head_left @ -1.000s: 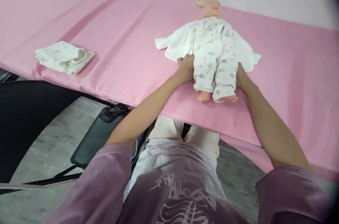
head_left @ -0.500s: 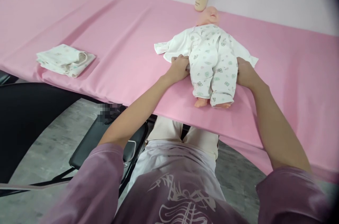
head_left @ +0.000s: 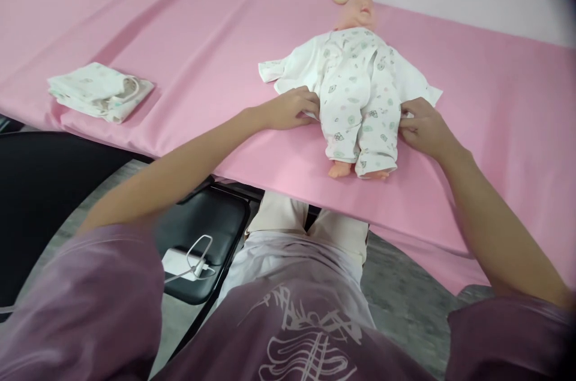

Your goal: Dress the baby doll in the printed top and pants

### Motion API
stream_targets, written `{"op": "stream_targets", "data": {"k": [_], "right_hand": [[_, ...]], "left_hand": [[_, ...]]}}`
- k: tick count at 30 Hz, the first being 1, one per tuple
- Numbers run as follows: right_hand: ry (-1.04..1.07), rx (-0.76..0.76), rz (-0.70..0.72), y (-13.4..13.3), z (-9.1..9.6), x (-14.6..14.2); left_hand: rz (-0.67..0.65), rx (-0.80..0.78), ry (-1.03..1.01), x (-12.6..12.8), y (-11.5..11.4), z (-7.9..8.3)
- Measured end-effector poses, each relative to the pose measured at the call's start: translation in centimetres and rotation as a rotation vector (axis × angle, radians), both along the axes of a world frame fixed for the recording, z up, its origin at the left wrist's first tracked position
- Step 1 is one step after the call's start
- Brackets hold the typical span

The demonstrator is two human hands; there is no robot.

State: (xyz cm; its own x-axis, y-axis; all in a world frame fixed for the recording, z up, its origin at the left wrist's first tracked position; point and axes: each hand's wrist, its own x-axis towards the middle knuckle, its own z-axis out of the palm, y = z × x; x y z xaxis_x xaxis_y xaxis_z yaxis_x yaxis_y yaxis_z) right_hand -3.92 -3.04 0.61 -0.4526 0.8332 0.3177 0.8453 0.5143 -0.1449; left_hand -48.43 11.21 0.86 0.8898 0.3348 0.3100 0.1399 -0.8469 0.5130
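**A:** Which object is central, and where does it lie?

**B:** The smooth, pink, plastic-looking baby doll (head_left: 359, 14), on its back upon the long table spread with glossy pink sheeting (head_left: 202, 123), head toward the wall, feet near the front edge. It wears white cloth trousers printed with small green and grey motifs (head_left: 380, 120); a loose white cloth top (head_left: 300, 66) fans out on both sides.

**A:** And the hands?

**B:** The bare left hand (head_left: 294, 108) and bare right hand (head_left: 422, 124) flank the doll at thigh level. Each is narrow, thumb and fingers seemingly pinched on a little white cloth; whether it belongs to the trousers or the top cannot be told.

**A:** How should these materials handle?

**B:** Judging by appearance, the cloth is thin, light and limp: it should fold readily, grip well between fingertips and bunch if pulled unevenly. The doll is probably firm at the head and light enough to shift when its clothing is tugged, the sheeting beneath looking slick.

**A:** The best holds?

**B:** For cloth, matching edges on both sides, pinched flat; for lifting the doll, one palm beneath the neck, another beneath the hips.
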Motion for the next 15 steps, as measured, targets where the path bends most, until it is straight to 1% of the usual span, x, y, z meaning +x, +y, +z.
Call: {"op": "stream_targets", "data": {"k": [2,5,7,10,12,15], "right_hand": [[-0.017,-0.011,0.010,-0.3,0.1,0.0],[-0.028,-0.075,-0.016,-1.2,0.4,-0.2],[-0.029,-0.107,-0.031,-1.9,0.5,-0.3],[-0.022,-0.101,-0.039,-2.6,0.6,-0.4],[-0.016,-0.089,-0.037,-2.9,0.4,-0.4],[0.055,-0.089,-0.088,-3.2,-0.2,-0.4]], "left_hand": [[-0.043,-0.020,0.024,-0.7,0.3,0.6],[-0.074,-0.015,0.070,-1.8,0.4,1.4],[-0.077,0.023,0.105,-2.4,0.3,1.8],[-0.072,0.095,0.136,-3.2,-0.2,2.0],[-0.026,0.137,0.138,-3.6,-0.5,1.8],[0.144,0.141,0.131,-4.7,-0.7,1.3]]}}
